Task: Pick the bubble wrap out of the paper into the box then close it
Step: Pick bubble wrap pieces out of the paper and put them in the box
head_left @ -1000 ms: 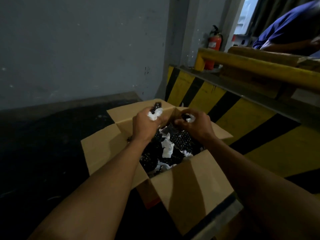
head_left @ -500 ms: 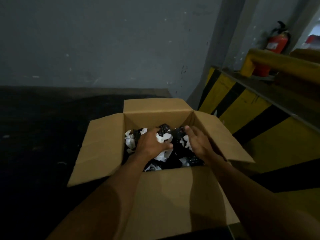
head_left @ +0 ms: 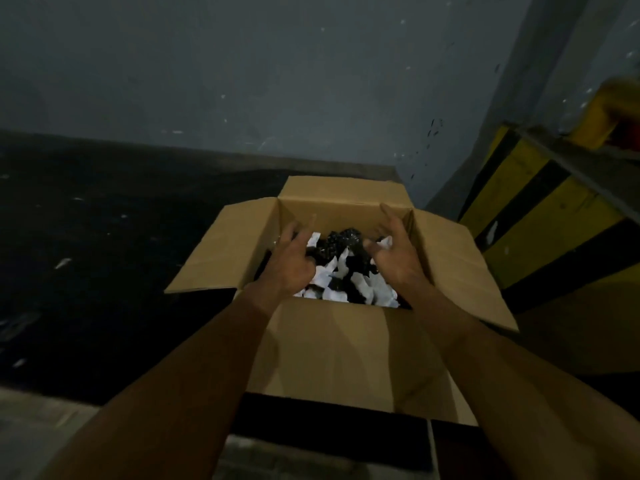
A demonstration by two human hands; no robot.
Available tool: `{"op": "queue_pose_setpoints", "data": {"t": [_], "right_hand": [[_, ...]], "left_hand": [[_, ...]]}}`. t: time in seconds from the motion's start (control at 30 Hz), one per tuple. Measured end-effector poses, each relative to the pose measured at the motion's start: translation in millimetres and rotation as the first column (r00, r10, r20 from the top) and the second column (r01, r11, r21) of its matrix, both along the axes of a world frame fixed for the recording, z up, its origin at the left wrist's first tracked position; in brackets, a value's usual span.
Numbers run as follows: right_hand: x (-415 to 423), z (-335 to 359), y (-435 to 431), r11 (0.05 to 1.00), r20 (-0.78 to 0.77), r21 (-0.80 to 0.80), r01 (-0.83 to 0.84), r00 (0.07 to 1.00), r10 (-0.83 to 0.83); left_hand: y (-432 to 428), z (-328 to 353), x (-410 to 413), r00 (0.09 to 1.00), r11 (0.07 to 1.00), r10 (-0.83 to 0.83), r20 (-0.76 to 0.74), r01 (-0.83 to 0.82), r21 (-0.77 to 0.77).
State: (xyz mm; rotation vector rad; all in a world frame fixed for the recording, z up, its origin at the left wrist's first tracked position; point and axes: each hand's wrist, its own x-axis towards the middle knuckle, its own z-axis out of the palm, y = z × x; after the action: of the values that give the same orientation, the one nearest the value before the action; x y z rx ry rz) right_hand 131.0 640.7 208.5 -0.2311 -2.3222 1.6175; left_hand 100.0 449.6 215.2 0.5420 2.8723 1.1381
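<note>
A brown cardboard box (head_left: 339, 348) stands open on the dark floor, all of its flaps spread outward. Inside lies a jumble of black bubble wrap (head_left: 337, 242) and crumpled white paper (head_left: 323, 277). My left hand (head_left: 292, 263) hovers over the box's left side with fingers spread and holds nothing. My right hand (head_left: 394, 252) hovers over the right side, fingers loosely apart, also holding nothing. Both palms face inward above the contents.
A grey wall (head_left: 277, 81) rises just behind the box. A yellow and black striped barrier (head_left: 540, 209) runs along the right. Dark floor (head_left: 104, 237) stretches to the left, with a paler strip at the near edge.
Both hands have let go of the paper and wrap they held and lifted out of the box with fingers spread. The view has swung left and down onto the box.
</note>
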Motion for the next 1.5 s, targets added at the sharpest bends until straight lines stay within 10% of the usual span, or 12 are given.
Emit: {"op": "queue_pose_setpoints", "data": {"t": [0.53,0.73,1.17,1.5], "right_hand": [[-35,-1,17,0.901,-0.037,0.377,0.215,0.975,-0.217],[-35,-39,20,0.712,0.280,0.699,-0.074,0.944,-0.177],[-70,-81,17,0.575,0.664,0.654,-0.491,0.738,-0.125],[-95,-119,26,0.691,0.772,0.467,-0.551,0.635,-0.015]], "left_hand": [[18,-10,-48,0.994,0.953,-0.111,-0.001,0.106,-0.285],[21,-42,-58,0.928,0.797,-0.322,0.186,0.371,-0.477],[32,-91,-99,0.950,0.680,-0.242,0.196,0.310,-0.665],[35,-117,-117,0.890,0.722,-0.114,0.442,0.380,-0.578]]}}
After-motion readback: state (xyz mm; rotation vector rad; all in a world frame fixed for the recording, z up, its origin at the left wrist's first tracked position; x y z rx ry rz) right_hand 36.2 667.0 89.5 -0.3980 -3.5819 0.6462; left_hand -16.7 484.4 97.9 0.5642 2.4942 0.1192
